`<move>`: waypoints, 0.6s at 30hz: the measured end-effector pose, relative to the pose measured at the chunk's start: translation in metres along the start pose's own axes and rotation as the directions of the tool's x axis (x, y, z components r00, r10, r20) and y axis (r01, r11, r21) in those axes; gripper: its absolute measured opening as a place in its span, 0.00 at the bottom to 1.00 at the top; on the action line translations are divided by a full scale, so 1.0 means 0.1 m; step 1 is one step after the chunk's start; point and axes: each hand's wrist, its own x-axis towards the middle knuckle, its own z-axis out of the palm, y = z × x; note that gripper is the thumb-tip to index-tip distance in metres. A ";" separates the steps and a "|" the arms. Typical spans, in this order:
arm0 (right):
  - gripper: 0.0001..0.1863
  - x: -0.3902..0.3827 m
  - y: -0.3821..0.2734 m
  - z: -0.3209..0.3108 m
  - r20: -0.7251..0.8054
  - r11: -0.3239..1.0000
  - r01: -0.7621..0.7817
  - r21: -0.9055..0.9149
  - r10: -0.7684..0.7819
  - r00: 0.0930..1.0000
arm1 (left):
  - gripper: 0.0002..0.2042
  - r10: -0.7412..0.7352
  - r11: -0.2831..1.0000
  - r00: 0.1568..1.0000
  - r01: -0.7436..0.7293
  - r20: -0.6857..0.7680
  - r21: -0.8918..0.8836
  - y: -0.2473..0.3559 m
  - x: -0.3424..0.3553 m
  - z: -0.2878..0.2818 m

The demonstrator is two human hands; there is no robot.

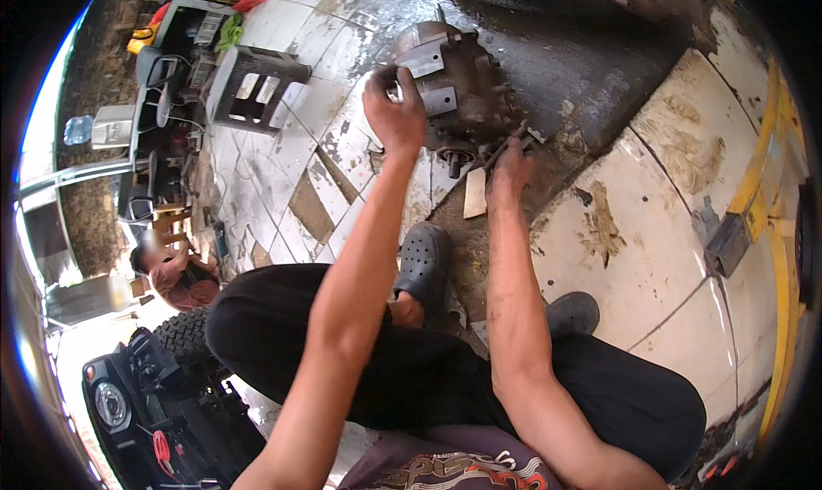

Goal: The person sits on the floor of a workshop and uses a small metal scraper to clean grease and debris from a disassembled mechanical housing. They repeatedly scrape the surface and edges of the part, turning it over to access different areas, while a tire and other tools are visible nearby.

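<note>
From my end I see the worn tiled floor (664,293) spread widest, with a brown metal casing (478,70) resting ahead of the shoes (425,263). My left hand (397,117) curls beside the casing's two grey plates (422,58), thumb and fingers apart; my right hand (510,171) is narrow at its near side, its hold I cannot tell. A pale block (475,195) sits just beside that hand.

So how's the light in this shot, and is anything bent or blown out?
In the head view, daylight at far left washes out to white, the metal housing looks dimmer; also there, the yellow frame looks bowed near the right rim and the corners go black.
</note>
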 end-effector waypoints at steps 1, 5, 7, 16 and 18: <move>0.28 0.02 0.00 -0.05 -0.011 0.999 -0.035 -0.021 0.035 0.999 | 0.13 -0.021 0.999 0.996 0.024 0.083 -0.031 -0.04 0.12 0.02; 0.36 -0.35 -0.66 0.14 0.216 0.874 0.128 -0.468 -0.028 0.976 | 0.16 -0.067 0.997 0.956 0.050 0.286 0.064 -0.20 0.18 0.00; 0.41 -0.39 -0.76 0.16 0.405 0.691 0.371 -0.621 -0.122 0.906 | 0.18 -0.039 0.989 0.944 -0.011 0.328 0.149 -0.28 0.05 0.01; 0.41 -0.33 -0.67 0.15 0.533 0.623 0.462 -0.632 -0.084 0.842 | 0.23 0.210 0.965 0.941 -0.244 0.265 0.101 -0.47 0.76 0.38; 0.44 -0.37 -0.48 0.21 0.538 0.678 0.444 -0.585 -0.085 0.839 | 0.29 0.051 0.991 0.832 -0.109 0.552 0.072 -0.64 1.13 0.54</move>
